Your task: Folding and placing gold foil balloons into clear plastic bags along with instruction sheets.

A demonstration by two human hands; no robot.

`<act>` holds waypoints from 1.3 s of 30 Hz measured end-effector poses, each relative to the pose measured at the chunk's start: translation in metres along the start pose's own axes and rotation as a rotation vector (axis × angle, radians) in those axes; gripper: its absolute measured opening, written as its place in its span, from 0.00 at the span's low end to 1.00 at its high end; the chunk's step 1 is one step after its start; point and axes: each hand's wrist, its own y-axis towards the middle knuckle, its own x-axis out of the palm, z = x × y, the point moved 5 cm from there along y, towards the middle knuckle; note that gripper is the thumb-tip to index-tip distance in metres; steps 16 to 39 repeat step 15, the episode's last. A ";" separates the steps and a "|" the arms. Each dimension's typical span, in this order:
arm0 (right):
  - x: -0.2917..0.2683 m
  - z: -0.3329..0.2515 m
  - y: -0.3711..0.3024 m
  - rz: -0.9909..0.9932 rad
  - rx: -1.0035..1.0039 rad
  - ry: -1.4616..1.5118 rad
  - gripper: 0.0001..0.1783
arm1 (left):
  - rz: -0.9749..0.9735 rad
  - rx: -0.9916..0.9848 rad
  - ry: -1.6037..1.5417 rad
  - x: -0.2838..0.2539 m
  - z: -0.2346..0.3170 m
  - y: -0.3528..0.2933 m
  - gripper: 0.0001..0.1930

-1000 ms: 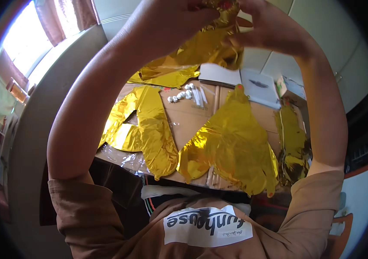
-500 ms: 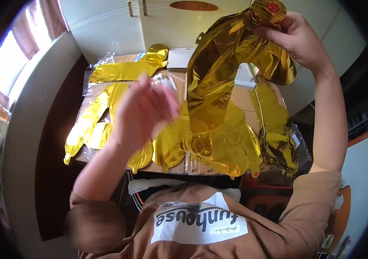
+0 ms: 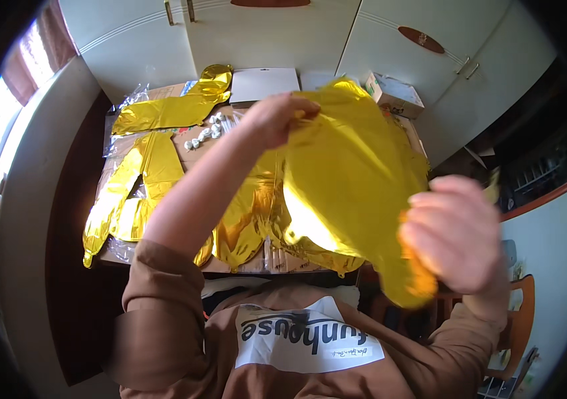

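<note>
A large flat gold foil balloon (image 3: 356,166) hangs in front of me above the table, unfilled and broad side toward me. My left hand (image 3: 275,121) is closed on its upper left edge. At its right side is my right hand (image 3: 453,233), smeared by motion, its fingers over or against the balloon's edge; whether they grip it I cannot tell. The balloon's lower right end is blurred too. Behind it, more gold foil (image 3: 240,233) lies at the table's near edge, partly hidden. Another flat gold balloon (image 3: 130,189) rests at the left.
A further gold balloon (image 3: 163,114) lies at the far left on clear plastic. Small white round bundles (image 3: 193,143) and white sticks (image 3: 230,121) are near the middle. A white flat box (image 3: 263,83) and an open carton (image 3: 396,96) stand at the back before pale cabinets (image 3: 277,33).
The balloon has come down and swung around to show its broad side. My left hand has moved up to its edge and closed on it. My right hand has dropped to its lower right.
</note>
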 end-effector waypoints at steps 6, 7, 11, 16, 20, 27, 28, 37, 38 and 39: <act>0.157 -0.002 -0.080 -0.075 0.033 0.052 0.08 | 0.122 0.187 0.582 -0.068 -0.036 0.055 0.29; 0.176 -0.006 -0.095 -0.089 0.055 0.077 0.08 | 0.174 0.139 0.769 -0.064 -0.043 0.048 0.44; 0.208 -0.023 -0.112 -0.075 0.098 0.167 0.08 | 0.403 0.341 1.103 -0.085 -0.062 0.031 0.47; 0.215 -0.020 -0.115 -0.051 0.142 0.171 0.09 | 0.360 0.523 1.494 -0.092 -0.065 0.017 0.49; 0.215 -0.020 -0.115 -0.051 0.142 0.171 0.09 | 0.360 0.523 1.494 -0.092 -0.065 0.017 0.49; 0.215 -0.020 -0.115 -0.051 0.142 0.171 0.09 | 0.360 0.523 1.494 -0.092 -0.065 0.017 0.49; 0.215 -0.020 -0.115 -0.051 0.142 0.171 0.09 | 0.360 0.523 1.494 -0.092 -0.065 0.017 0.49; 0.215 -0.020 -0.115 -0.051 0.142 0.171 0.09 | 0.360 0.523 1.494 -0.092 -0.065 0.017 0.49; 0.215 -0.020 -0.115 -0.051 0.142 0.171 0.09 | 0.360 0.523 1.494 -0.092 -0.065 0.017 0.49; 0.215 -0.020 -0.115 -0.051 0.142 0.171 0.09 | 0.360 0.523 1.494 -0.092 -0.065 0.017 0.49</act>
